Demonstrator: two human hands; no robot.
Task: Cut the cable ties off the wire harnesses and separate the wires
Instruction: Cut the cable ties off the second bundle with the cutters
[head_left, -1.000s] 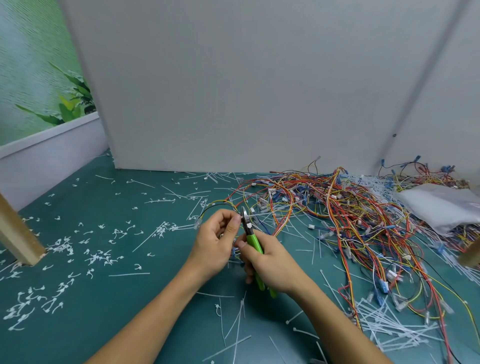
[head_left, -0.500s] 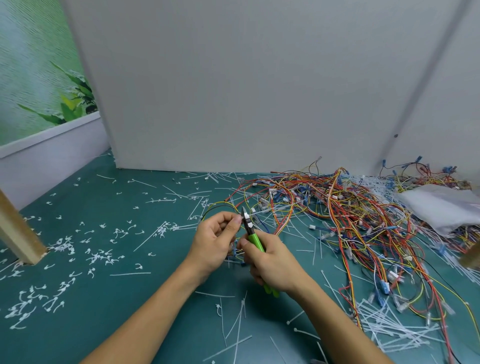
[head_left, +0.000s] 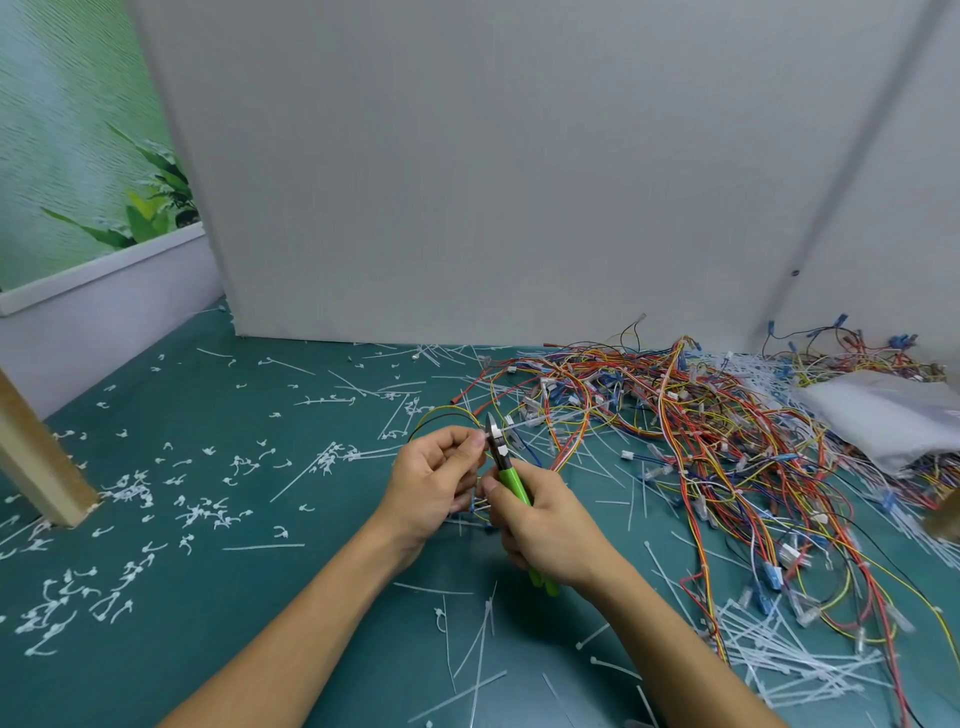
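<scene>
At the wire pile's (head_left: 701, 441) left edge, left fingers (head_left: 460, 448) pinch a harness (head_left: 445, 412), right fingers (head_left: 493, 491) grip cutters (head_left: 513, 480).

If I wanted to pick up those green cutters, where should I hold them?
Probably by the green handles, coming from the near end, as the right hand does. The sharp metal blades point away at the far tip, so keep off those.
</scene>
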